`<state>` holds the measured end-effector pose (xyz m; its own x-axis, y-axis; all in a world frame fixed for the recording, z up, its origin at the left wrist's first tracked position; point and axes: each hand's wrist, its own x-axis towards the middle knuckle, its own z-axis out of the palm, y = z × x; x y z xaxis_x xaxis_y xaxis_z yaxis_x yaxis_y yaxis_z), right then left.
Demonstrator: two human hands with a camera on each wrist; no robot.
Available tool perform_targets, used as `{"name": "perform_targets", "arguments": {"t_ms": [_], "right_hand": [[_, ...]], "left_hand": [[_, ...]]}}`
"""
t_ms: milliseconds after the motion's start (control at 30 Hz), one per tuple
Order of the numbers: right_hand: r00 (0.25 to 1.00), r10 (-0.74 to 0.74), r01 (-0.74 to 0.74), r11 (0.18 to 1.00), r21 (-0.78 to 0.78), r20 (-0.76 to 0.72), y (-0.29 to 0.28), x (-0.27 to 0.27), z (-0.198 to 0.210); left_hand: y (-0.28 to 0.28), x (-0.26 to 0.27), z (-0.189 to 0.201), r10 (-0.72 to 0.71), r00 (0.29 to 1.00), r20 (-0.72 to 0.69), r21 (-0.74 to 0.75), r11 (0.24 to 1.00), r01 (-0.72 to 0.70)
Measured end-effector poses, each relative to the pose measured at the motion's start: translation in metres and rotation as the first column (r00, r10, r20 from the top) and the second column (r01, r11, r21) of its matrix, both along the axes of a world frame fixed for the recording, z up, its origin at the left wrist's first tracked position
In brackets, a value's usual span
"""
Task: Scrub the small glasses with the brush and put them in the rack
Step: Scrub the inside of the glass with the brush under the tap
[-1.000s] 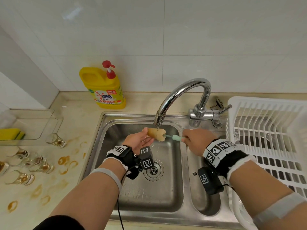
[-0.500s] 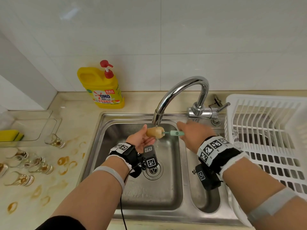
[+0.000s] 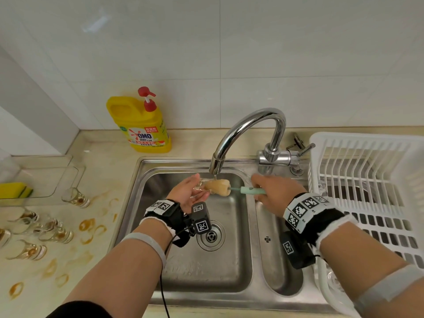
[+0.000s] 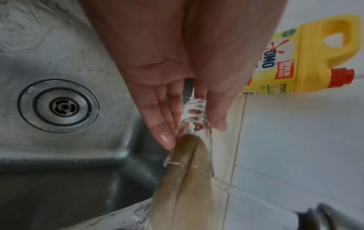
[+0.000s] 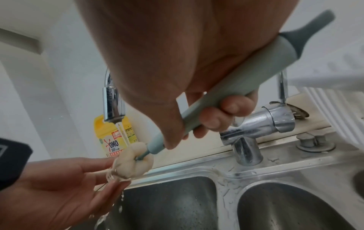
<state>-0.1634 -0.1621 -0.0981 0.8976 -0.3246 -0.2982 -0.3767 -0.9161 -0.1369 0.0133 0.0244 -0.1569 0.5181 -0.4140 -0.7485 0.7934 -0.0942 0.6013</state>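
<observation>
My left hand (image 3: 187,191) pinches a small clear glass (image 3: 200,186) on its side between thumb and fingers (image 4: 163,124), just under the tap spout (image 3: 215,167). My right hand (image 3: 273,193) grips the pale green handle (image 3: 252,191) of the brush. Its beige sponge head (image 3: 218,187) is pushed into the mouth of the glass (image 4: 194,115). Water runs from the spout (image 5: 114,102) onto the sponge head (image 5: 132,163) and drips off my left hand (image 5: 59,186). Several dirty glasses (image 3: 55,232) lie on the counter at the left, and one (image 3: 75,198) stands nearer the sink.
A white plastic rack (image 3: 367,180) stands right of the double steel sink (image 3: 206,267). The tap lever (image 3: 305,149) is behind my right hand. A yellow detergent bottle (image 3: 142,127) stands by the wall. A yellow sponge (image 3: 13,190) lies at far left. Brown rings stain the counter (image 3: 87,226).
Both hands stay under the running tap. The brush has shifted slightly against the glass, and my right hand has edged a little nearer to the tap.
</observation>
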Motion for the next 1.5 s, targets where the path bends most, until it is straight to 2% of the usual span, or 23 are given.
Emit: {"name": "perform_targets", "arguments": {"t_ms": [100, 300, 433, 500, 567, 700, 867, 1000, 1133, 1300, 1367, 1433, 1500], "right_hand": [[1.0, 0.002, -0.002, 1.0, 0.011, -0.007, 0.007, 0.005, 0.001], [0.999, 0.032, -0.034, 0.996, -0.087, -0.021, 0.012, 0.013, 0.005], [0.997, -0.071, 0.071, 0.997, 0.039, -0.015, 0.014, 0.006, 0.0], [0.991, -0.113, 0.118, 0.99, 0.072, -0.064, 0.012, 0.006, -0.005], [0.989, -0.108, 0.117, 0.99, 0.083, -0.097, 0.009, 0.004, -0.007], [0.991, -0.121, 0.125, 0.988, 0.09, -0.048, 0.004, -0.003, 0.0], [0.997, -0.074, 0.075, 0.997, 0.017, -0.018, 0.005, -0.004, 0.009], [1.0, -0.011, 0.011, 0.999, -0.046, 0.014, 0.014, 0.004, 0.012], [0.999, 0.014, -0.013, 0.999, -0.044, 0.029, 0.013, 0.006, 0.016], [0.987, -0.159, 0.158, 0.98, 0.124, -0.004, 0.01, -0.009, 0.014], [0.979, -0.197, 0.201, 0.969, 0.143, -0.044, 0.005, -0.014, 0.016], [0.971, -0.232, 0.238, 0.965, 0.111, -0.064, 0.001, -0.021, 0.02], [0.957, -0.284, 0.288, 0.952, 0.098, -0.053, -0.001, -0.029, 0.024]], "left_hand": [[-0.006, -0.003, 0.0, -0.052, 0.999, 0.01, 0.051, 0.997, 0.051], [-0.017, -0.012, -0.002, -0.022, 1.0, -0.014, 0.086, 0.996, 0.023], [-0.017, -0.012, 0.005, 0.011, 0.997, -0.08, -0.03, 0.999, -0.013], [-0.017, -0.012, 0.005, 0.02, 0.996, -0.092, -0.078, 0.997, -0.027], [-0.016, -0.014, 0.006, 0.023, 0.998, -0.064, -0.085, 0.996, -0.029], [-0.013, -0.016, 0.005, 0.031, 0.998, -0.062, -0.046, 0.998, -0.034], [-0.012, -0.014, -0.001, -0.009, 0.999, -0.052, 0.055, 0.998, 0.011], [-0.014, -0.017, -0.002, -0.078, 0.997, -0.027, 0.063, 0.995, 0.079], [-0.011, -0.018, 0.0, -0.068, 0.998, -0.015, 0.027, 0.997, 0.068], [-0.012, -0.014, 0.006, 0.043, 0.995, 0.089, -0.048, 0.998, -0.039], [-0.011, -0.011, 0.005, 0.083, 0.985, 0.151, -0.049, 0.996, -0.077], [-0.008, -0.01, 0.004, 0.033, 0.965, 0.262, -0.012, 0.999, -0.031], [-0.007, -0.012, 0.003, -0.078, 0.922, 0.38, 0.064, 0.996, 0.058]]}}
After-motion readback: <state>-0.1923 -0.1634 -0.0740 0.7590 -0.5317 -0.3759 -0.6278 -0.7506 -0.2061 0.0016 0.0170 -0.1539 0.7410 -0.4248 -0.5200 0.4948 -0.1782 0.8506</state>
